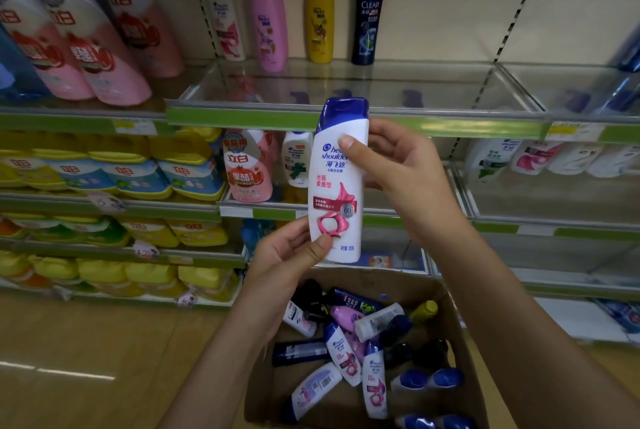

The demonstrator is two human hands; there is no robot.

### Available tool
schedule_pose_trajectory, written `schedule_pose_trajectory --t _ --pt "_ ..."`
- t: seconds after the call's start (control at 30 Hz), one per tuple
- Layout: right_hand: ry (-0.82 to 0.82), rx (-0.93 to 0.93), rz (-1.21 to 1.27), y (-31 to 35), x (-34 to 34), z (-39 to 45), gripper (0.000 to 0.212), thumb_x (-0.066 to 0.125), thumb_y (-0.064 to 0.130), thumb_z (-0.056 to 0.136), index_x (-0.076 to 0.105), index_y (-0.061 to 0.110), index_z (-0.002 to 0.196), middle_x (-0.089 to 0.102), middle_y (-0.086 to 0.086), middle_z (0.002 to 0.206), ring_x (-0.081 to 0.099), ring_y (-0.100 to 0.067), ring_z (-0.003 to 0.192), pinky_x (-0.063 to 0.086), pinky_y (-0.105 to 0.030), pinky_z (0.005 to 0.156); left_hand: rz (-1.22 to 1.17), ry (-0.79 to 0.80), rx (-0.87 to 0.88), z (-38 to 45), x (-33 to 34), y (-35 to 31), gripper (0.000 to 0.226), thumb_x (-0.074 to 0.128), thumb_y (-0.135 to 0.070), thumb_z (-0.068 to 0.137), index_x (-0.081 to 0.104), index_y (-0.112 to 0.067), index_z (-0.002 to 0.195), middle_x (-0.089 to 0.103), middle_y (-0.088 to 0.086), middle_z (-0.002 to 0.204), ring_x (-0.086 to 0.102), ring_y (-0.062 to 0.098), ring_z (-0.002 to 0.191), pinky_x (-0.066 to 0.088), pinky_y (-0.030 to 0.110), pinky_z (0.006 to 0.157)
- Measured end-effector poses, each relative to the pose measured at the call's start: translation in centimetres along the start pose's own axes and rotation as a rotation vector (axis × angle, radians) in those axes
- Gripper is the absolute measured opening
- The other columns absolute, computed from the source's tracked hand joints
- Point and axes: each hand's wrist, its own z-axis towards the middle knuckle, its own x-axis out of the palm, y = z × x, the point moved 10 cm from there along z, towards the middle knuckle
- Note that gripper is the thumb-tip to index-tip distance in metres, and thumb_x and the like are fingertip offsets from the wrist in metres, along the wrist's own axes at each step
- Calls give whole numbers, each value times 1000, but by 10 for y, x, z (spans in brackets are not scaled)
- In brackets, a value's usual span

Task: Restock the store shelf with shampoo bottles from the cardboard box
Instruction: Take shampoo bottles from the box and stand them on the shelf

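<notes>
I hold a white shampoo bottle (337, 193) with a blue cap and pink label upright in front of the shelves. My left hand (287, 258) grips its bottom end, thumb on the front. My right hand (401, 168) grips its upper part from the right, thumb on the label. Below stands the open cardboard box (263, 394) with several shampoo bottles lying loose inside. The upper shelf (346, 116) has a white bottle (225, 18), a pink bottle (270, 23), a yellow bottle (320, 18) and a dark blue bottle (369, 18) standing at the back.
Pink detergent bottles (86, 40) fill the upper shelf at the left. Yellow-capped detergent packs (114, 168) line the lower left shelves. White shampoo bottles (519, 158) stand on the middle shelf at right. The wooden floor (86, 359) lies at lower left.
</notes>
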Motion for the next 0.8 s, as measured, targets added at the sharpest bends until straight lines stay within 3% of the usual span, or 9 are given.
schedule_pose_trajectory --t 0.3,0.6,0.8 --pt "81 20 60 6 15 4 27 65 11 87 64 13 115 72 -9 107 73 -15 85 56 -22 64 112 -115 103 -6 -13 -12 37 70 -23 69 68 -23 106 74 -5 102 68 9 98 55 24 86" --pt "49 43 101 -7 49 40 29 63 10 89 64 10 117 73 -9 108 71 -21 94 58 -37 77 165 -75 139 21 -50 -34 30 67 -31 72 67 -29 102 74 -11 97 68 4 91 53 15 74" --pt "-2 14 137 -14 100 85 36 63 7 88 61 4 124 71 -12 112 72 -22 95 57 -30 71 208 -16 146 64 -110 -59 42 68 -26 76 63 -22 117 72 -4 106 66 13 101 54 24 83"
